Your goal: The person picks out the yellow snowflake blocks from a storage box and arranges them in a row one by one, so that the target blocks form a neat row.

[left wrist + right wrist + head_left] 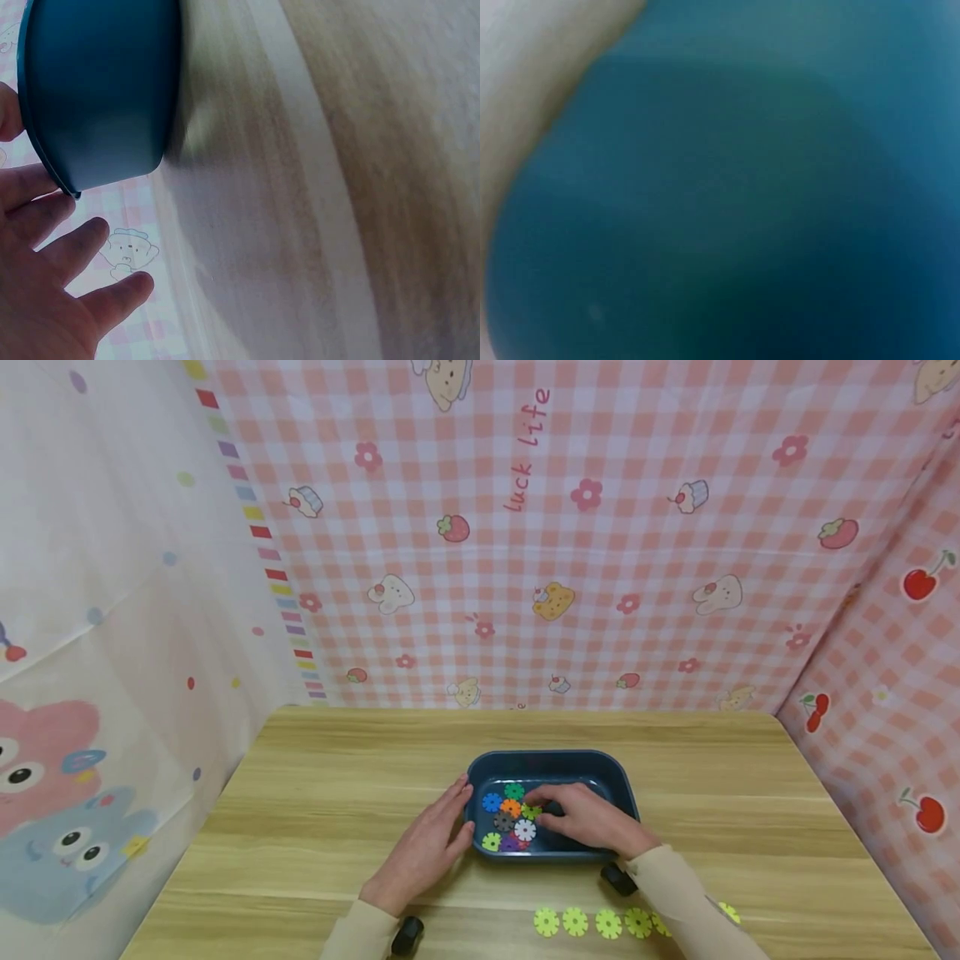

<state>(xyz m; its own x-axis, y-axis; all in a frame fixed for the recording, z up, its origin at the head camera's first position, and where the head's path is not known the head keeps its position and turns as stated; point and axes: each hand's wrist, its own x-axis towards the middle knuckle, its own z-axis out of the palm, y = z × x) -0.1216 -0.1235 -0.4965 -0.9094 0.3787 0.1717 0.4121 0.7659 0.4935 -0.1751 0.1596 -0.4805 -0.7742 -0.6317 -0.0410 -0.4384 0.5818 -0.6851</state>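
Note:
A dark blue rectangular bin [555,858] stands on the table, with several notched plastic discs in its left half. My left hand [431,843] rests against the bin's left end, fingers fairly straight. In the left wrist view, fingertips [64,206] lie at the rim of the bin [105,97]. Inside the bin, my right hand [585,814] has its thumb and forefinger at opposite edges of a yellow-green disc [531,811]. Close by lie a white disc [525,830], an orange disc [511,808] and a blue disc [491,802]. The right wrist view is only blurred blue.
A row of yellow-green discs [575,922] lies along the near side of the table [337,793], partly hidden under the right forearm. Black wrist devices [407,935] sit at both wrists. Patterned cloth [525,568] hangs behind and at both sides.

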